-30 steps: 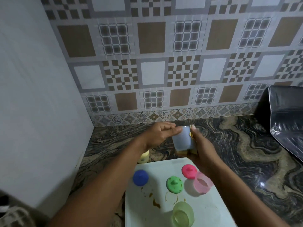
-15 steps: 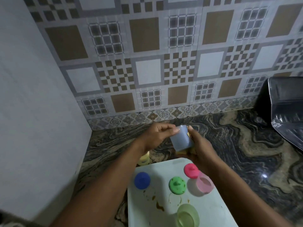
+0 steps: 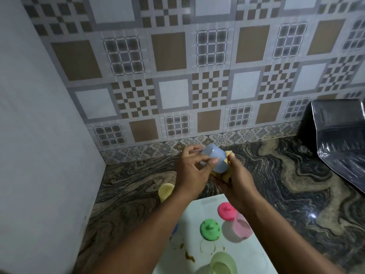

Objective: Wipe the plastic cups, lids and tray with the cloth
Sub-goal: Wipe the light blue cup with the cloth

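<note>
My left hand (image 3: 190,171) grips a pale blue plastic cup (image 3: 216,158), tilted on its side above the counter. My right hand (image 3: 238,179) holds a yellow cloth (image 3: 286,169) bunched against the cup's far side and bottom. Below them lies the white tray (image 3: 197,209), stained with brown smears. On it sit a pink lid (image 3: 226,210), a green lid (image 3: 210,228), a pink cup (image 3: 242,227) and a light green cup (image 3: 223,264). A blue lid (image 3: 175,228) peeks out from under my left forearm. A yellow cup (image 3: 166,191) stands on the counter left of the tray.
The dark marbled counter (image 3: 286,184) runs to a patterned tiled wall (image 3: 197,76) at the back. A plain white wall (image 3: 39,135) closes the left side. A dark glossy appliance (image 3: 343,139) stands at the right edge.
The blue cup has been turned in my hands, its base now tipped more to the upper left, and my left fingers have shifted round it. The view has moved closer.
</note>
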Demonstrator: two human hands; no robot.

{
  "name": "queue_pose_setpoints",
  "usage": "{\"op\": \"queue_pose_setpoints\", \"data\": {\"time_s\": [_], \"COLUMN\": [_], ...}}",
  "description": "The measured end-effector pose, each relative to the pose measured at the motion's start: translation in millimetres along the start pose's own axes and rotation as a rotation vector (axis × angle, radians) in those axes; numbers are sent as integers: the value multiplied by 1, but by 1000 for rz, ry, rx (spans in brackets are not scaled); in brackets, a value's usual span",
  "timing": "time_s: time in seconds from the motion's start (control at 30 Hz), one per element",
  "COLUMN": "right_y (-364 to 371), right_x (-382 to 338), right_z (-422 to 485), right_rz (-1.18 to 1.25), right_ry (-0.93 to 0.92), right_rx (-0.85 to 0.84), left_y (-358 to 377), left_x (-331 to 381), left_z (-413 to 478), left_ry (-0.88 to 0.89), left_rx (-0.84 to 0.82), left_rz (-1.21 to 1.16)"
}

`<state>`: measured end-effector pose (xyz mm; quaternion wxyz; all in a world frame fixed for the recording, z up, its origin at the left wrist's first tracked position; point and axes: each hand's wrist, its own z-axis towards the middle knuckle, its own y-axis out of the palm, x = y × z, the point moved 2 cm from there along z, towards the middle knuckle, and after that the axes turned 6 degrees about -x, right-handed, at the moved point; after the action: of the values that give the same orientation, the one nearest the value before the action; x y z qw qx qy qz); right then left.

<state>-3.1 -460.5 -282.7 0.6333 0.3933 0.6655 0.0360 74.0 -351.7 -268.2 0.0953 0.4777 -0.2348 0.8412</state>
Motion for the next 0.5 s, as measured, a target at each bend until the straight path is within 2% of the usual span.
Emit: {"op": "queue_pose_setpoints", "data": {"time_s": [0.07,0.17,0.2,0.3,0.43,0.5], "right_y": [5,3,3,2,2,0], "right_x": [-3,-10,-11,-11,-12,-12], "right_z": [-2,-3,-3,-1,2,2], "right_rz": [-130,-353,-387,-403,-466,-502], "right_ry": [-109,-249,-259,-282,-323,-342], "right_rx": [18,9,-15,-31,-36,-52], "left_y": [2,-4,-7,-9,-7,-9], "left_x": [2,-4,-7,-8,-15,-16], "left_z": [-1,8,12,12,2,0], "left_ry": [-13,-236,-250,-156,27,-82], "left_rx": [-12,-238,-305,-393,-352,-353], "left_rz": [42,-45,-48,-15,140,53]}}
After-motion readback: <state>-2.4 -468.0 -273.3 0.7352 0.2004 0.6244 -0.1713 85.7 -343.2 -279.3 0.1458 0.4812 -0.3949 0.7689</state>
